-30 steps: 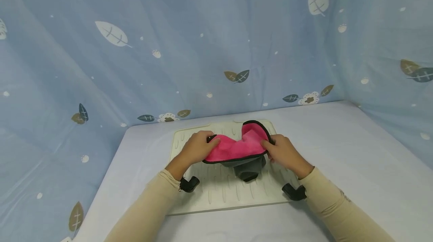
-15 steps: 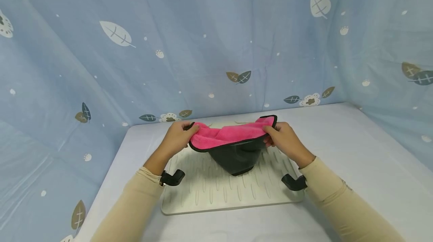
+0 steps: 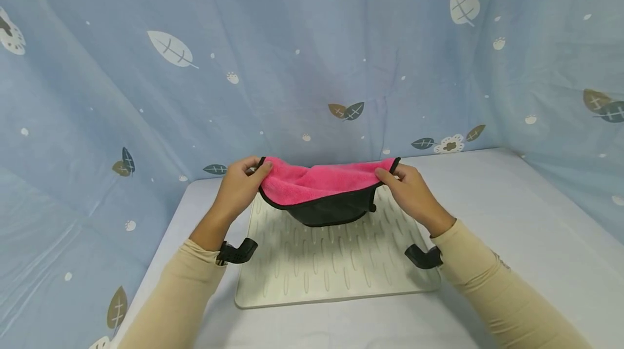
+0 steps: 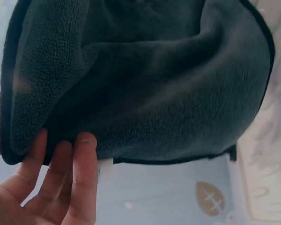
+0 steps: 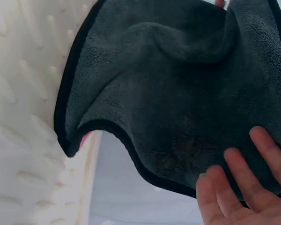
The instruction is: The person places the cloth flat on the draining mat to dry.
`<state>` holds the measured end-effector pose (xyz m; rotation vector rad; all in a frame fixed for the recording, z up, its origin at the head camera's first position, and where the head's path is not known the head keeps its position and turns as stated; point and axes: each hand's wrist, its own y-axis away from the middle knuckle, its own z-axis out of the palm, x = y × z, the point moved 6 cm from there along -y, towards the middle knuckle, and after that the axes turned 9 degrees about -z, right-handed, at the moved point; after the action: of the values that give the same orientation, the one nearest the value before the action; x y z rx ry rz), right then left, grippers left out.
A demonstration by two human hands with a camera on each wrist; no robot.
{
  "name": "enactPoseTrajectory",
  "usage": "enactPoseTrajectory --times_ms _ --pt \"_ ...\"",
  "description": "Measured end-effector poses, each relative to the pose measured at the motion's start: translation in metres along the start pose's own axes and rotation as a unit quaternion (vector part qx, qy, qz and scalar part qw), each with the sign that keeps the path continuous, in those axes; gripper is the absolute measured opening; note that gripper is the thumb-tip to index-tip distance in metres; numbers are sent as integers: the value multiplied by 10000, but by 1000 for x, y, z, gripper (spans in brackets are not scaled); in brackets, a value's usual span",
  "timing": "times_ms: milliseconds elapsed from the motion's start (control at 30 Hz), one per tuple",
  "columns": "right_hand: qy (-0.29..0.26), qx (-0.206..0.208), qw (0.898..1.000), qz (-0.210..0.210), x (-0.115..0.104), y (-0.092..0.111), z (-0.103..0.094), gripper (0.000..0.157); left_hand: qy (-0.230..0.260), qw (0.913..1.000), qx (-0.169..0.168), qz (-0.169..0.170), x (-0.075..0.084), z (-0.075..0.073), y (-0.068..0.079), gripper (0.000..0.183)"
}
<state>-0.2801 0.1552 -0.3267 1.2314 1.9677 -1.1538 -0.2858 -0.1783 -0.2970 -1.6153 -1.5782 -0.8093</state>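
Note:
A cleaning cloth (image 3: pixel 322 182), pink on one face and dark grey on the other with black edging, is stretched between my two hands above the mat. My left hand (image 3: pixel 236 189) pinches its left corner, thumb over the pink face. At the opposite corner, my right hand (image 3: pixel 408 192) grips it the same way. The grey face of the cloth (image 4: pixel 168 98) fills most of the left wrist view, with several fingertips (image 4: pixel 86 138) against it. In the right wrist view the grey side (image 5: pixel 178 98) sags in folds, and its lower corner hangs free beside the mat.
A cream ribbed mat (image 3: pixel 331 278) lies on the white-covered table (image 3: pixel 507 202), below the cloth. Behind and on the left, a blue curtain (image 3: pixel 273 99) with leaf and flower prints hangs at the table's edges. A black wrist device (image 3: pixel 239 251) sits on each forearm.
The cloth was bunched low over the mat; it is now raised and spread wider. My left hand has moved left and up, my right hand slightly up. More of the mat shows below.

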Motion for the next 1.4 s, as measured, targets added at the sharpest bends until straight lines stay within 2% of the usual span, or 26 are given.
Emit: enactPoseTrajectory --times_ms 233,533,700,967,1233,1400 --pt "-18 33 9998 -187 -7 -2 -3 39 -152 9996 80 232 9 -5 2 36" --pt "83 -4 9991 -409 -13 -7 -3 39 -298 9983 250 441 14 -9 -2 37" --pt "195 0 9981 -580 -18 -9 -7 39 -272 9978 237 551 15 -12 -3 40" --pt "299 -35 9969 -732 -24 -13 -11 39 -256 9951 361 879 20 -15 -2 29" --pt "330 -49 9962 -809 -25 -19 -10 40 -335 9956 283 825 18 -16 -4 31" --pt "358 -53 9958 -839 -27 -23 -10 41 -363 9948 293 906 18 -18 -6 29"
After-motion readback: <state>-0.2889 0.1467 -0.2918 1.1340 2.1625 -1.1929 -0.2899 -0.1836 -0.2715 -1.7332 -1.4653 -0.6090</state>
